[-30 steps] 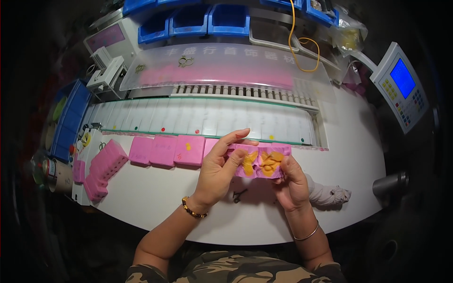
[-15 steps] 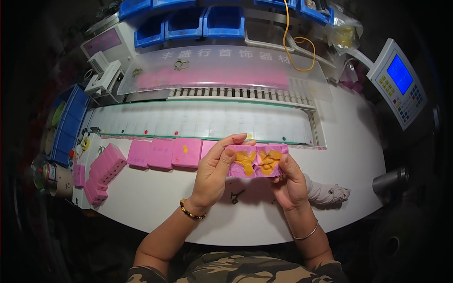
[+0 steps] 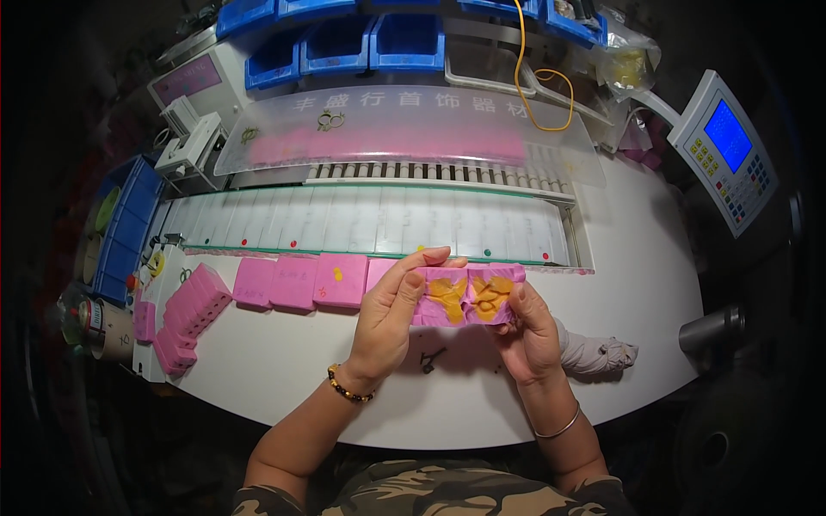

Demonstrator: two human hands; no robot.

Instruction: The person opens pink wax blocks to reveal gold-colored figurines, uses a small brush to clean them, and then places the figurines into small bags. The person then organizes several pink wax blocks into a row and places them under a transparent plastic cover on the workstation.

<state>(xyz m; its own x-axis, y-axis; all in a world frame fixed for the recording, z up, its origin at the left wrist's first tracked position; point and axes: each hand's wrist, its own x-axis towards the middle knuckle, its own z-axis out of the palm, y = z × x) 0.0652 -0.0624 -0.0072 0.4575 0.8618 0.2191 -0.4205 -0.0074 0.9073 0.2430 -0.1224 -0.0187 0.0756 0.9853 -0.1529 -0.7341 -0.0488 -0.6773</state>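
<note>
Above the white table I hold a pink rubber mould [image 3: 467,301], folded open so its two inner halves face up. Orange-yellow patches cover the middle of each half; I cannot tell whether they are wax or part of the rubber. My left hand [image 3: 387,314] grips its left end, thumb on top and fingers behind. At the right end my right hand [image 3: 529,331] pinches it between thumb and fingers. A small dark metal tool [image 3: 432,359] lies on the table just below the mould.
Pink mould blocks [image 3: 294,281] line the table's left side. Behind runs a conveyor of white plates [image 3: 361,219] under a clear cover [image 3: 413,129]. A grey cloth bundle [image 3: 598,353], dark cylinder [image 3: 712,328] and control panel [image 3: 727,150] stand right. Blue bins [image 3: 408,41] hang behind.
The conveyor's plates with their coloured dots have shifted left. Both hands and the opened mould have stayed almost in place, the mould's right half pulled slightly more open.
</note>
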